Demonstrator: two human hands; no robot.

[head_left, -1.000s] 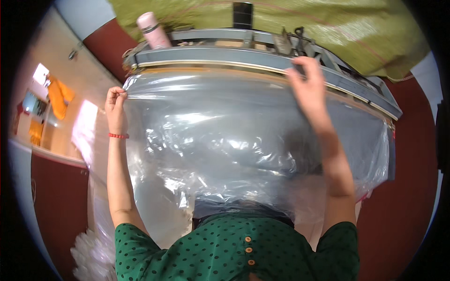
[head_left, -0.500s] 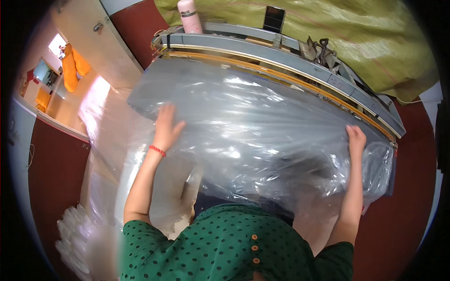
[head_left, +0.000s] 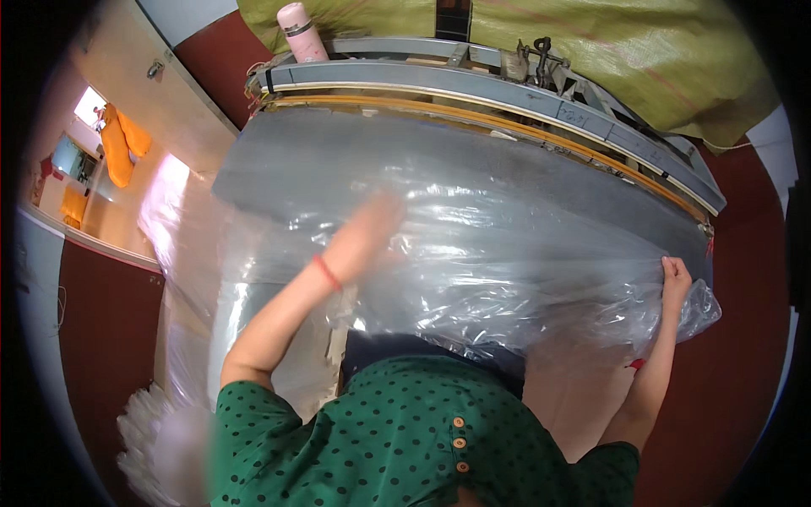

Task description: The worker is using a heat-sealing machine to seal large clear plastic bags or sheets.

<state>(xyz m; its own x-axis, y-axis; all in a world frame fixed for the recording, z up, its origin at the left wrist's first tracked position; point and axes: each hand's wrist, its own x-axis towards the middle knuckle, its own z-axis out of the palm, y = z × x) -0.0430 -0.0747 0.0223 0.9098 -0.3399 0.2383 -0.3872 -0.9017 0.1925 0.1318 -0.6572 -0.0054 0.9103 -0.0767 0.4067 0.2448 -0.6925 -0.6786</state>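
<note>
A large sheet of clear plastic film [head_left: 473, 279], wrinkled and shiny, lies over a grey work table [head_left: 338, 139] and hangs over its near edge. My right hand [head_left: 675, 277] pinches the film near its right end, and a crumpled bunch hangs beside the wrist. My left hand [head_left: 372, 228] is over the left middle of the film, smeared by motion, so its fingers and any contact with the film cannot be made out. A red bracelet [head_left: 326, 272] circles my left wrist.
Along the table's far side runs a long grey metal bar [head_left: 405, 80] with an orange strip [head_left: 422, 105]. A pink bottle [head_left: 302, 34] and a metal clamp [head_left: 541, 61] stand behind. Green-yellow woven sheeting [head_left: 625, 59] hangs beyond. At left are an open door [head_left: 144, 93] and bundled film [head_left: 148, 435].
My left hand has swept right across the film. My right hand, still pinching, has moved right and nearer to me, drawing the film back and baring more of the table's far side.
</note>
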